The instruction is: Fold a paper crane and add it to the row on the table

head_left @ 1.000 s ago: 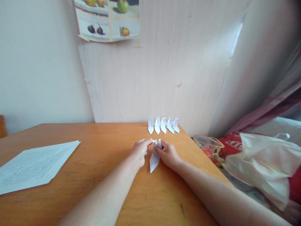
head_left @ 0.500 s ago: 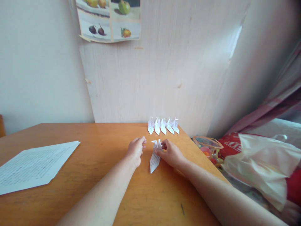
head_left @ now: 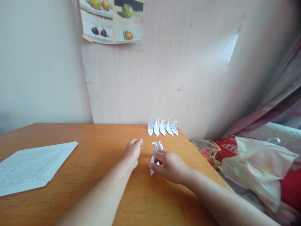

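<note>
A folded paper bird (head_left: 154,148), white with printed text, stands on the wooden table in front of me. Its two upright points face the wall, and its pointed end faces me. My right hand (head_left: 172,165) is at the bird from the right, thumb and fingers bent round its lower body and hiding much of it. Left of the bird, my left hand (head_left: 133,152) is closed with curled fingers, apart from the paper; nothing shows in it. Several similar paper birds (head_left: 162,128) stand in a row near the table's back edge.
Printed sheets (head_left: 35,166) lie on the left of the wooden table (head_left: 94,201). Beyond its right edge are a clear bag with colourful things (head_left: 205,149) and a pale plastic bag (head_left: 256,169) over red material. Fruit pictures (head_left: 113,22) hang on the wall board.
My right hand has slid from the bird's upper part down towards its near, pointed end. The left hand has shifted slightly left, away from the bird. The view has moved a little.
</note>
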A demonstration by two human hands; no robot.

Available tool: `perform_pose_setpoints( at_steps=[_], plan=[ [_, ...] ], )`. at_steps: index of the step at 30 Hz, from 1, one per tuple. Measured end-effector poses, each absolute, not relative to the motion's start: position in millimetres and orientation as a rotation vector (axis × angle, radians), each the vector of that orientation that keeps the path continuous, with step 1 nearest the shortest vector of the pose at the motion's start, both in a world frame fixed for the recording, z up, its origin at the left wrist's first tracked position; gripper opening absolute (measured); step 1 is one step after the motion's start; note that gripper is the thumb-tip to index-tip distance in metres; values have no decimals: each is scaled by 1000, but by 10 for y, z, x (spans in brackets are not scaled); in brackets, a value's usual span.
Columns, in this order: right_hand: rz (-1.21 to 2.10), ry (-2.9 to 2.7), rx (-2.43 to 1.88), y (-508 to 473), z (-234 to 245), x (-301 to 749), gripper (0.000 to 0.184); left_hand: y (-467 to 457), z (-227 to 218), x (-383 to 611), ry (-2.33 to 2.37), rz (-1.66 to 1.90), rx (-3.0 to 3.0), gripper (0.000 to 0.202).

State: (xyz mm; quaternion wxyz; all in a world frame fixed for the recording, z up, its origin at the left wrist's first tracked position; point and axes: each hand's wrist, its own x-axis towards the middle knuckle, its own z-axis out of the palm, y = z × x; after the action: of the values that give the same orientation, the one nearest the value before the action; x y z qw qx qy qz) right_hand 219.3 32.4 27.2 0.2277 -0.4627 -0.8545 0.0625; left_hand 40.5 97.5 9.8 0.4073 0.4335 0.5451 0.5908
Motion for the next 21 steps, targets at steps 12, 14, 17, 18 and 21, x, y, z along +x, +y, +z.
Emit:
perform_pose_setpoints(
  at_steps=[12, 14, 17, 18, 21],
  plan=[
    [-31, -2558, -1436, 302, 193, 2115, 27, 988, -58, 480, 1340, 1411, 1359, 26],
    [-47, -2560, -1482, 338, 214, 2150, 23, 986, -69, 484, 1347, 1402, 1395, 26],
    [-68, -2554, -1567, 384, 240, 2192, 23, 974, -71, 493, 1359, 1386, 1444, 27],
    [-65, -2531, -1612, 398, 248, 2204, 24, 969, -70, 495, 1366, 1383, 1457, 28],
    [-9, -2422, -1780, 440, 272, 2243, 32, 959, -68, 495, 1397, 1382, 1489, 30]
  ],
)
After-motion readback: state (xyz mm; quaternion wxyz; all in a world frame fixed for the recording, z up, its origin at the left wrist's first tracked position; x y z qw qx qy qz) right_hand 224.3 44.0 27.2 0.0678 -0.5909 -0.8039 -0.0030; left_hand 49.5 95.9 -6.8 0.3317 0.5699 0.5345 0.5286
